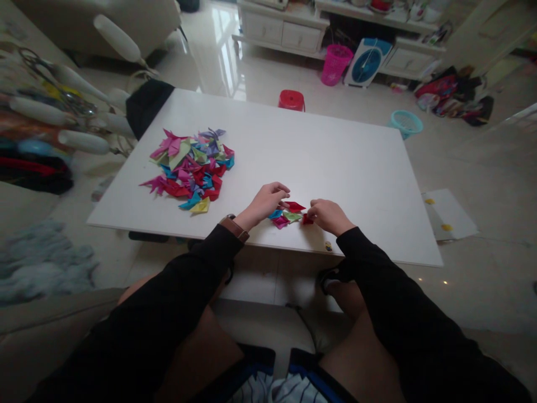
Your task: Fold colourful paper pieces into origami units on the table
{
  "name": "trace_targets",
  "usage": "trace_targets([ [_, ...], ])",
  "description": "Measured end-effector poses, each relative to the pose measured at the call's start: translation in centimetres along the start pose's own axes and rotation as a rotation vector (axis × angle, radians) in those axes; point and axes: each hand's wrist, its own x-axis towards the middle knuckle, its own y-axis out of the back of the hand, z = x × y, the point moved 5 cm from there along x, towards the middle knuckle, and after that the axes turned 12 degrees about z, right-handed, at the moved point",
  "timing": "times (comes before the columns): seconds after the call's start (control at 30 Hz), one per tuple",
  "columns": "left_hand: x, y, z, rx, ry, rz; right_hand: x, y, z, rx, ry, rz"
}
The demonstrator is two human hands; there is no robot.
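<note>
A: Paper pieces (287, 215), a few small folded ones in blue, magenta, green and red, lie on the white table (335, 162) near its front edge, between the two hands.

B: Left to right, please. Start far left.

A: Heap of folded paper (191, 170), many colours, well apart from the fingers, up and to the left of the left hand. Next, left hand (264, 202): wrist carries a brown watch strap (235, 228), black sleeve behind it. Fingers lie close together, stretched rightward, tips resting on or just above a red piece (295, 206). Whether they pinch it, cannot tell.

B: Under the fingertips?

A: Blue and magenta pieces just below them, green one just right of those.

B: Right hand?

A: Right hand (329, 215) curled, knuckles up, fingers pressed together. Its tips touch a small red scrap (307, 219) at their left side; grip looks like a pinch, but blurred.

B: Further right?

A: Bare tabletop. On the floor beyond, a white sheet (448, 215) with yellow spots.
</note>
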Motion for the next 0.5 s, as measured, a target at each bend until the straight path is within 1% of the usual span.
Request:
trace_targets([
  [0.17, -0.2, 0.0, 0.1, 0.039, -0.031, -0.023, 0.4, -0.2, -0.4, 0.01, 0.003, -0.003],
  [0.27, 0.0, 0.2, -0.1, 0.045, -0.049, -0.029, 0.3, 0.1, -0.4, 0.012, -0.017, 0.005],
  [0.37, 0.6, 0.5, -0.6, 0.08, -0.081, -0.031, 0.0, 0.9, -0.6, 0.02, -0.032, 0.03],
  [0.5, 1.4, 1.3, -1.1, 0.229, -0.198, -0.015, -0.5, 2.2, -1.0, 0.043, -0.045, 0.087],
])
